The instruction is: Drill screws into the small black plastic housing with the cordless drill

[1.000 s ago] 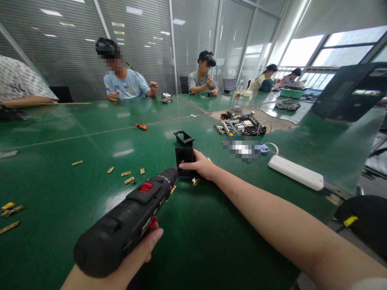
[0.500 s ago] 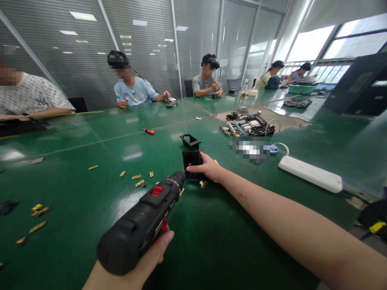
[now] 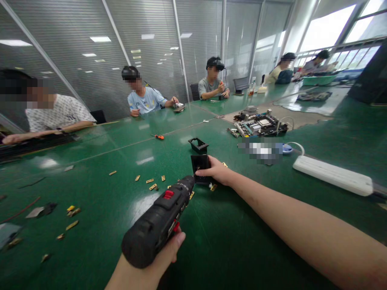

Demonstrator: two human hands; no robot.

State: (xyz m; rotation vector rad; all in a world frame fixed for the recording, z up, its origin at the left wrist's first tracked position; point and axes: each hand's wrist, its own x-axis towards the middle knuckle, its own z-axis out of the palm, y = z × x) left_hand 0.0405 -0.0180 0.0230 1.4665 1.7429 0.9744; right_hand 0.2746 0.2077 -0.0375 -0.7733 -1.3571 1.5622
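My left hand [image 3: 165, 253] is wrapped round the handle of a black cordless drill [image 3: 157, 223] with a red switch on top. The drill's front end points at a small black plastic panel [image 3: 197, 162]; whether the bit touches it I cannot make out. My right hand [image 3: 219, 171] grips that panel by its right side, thumb across the near face, and holds it upright at the table. Just behind it stands a black rectangular plastic frame [image 3: 198, 150]. Small brass strips [image 3: 150, 181] lie scattered to the left, and another brass strip [image 3: 213, 187] lies beneath my right hand.
A circuit board [image 3: 261, 124] sits beyond my right hand, with a white power strip [image 3: 332, 176] nearer on the right. An orange-handled screwdriver [image 3: 159, 137] lies farther back on the green table [image 3: 99, 193]. Several people sit along the far side.
My view has turned a little left, so everything appears farther right. Both hands keep their holds, and the drill stays pointed at the black panel.
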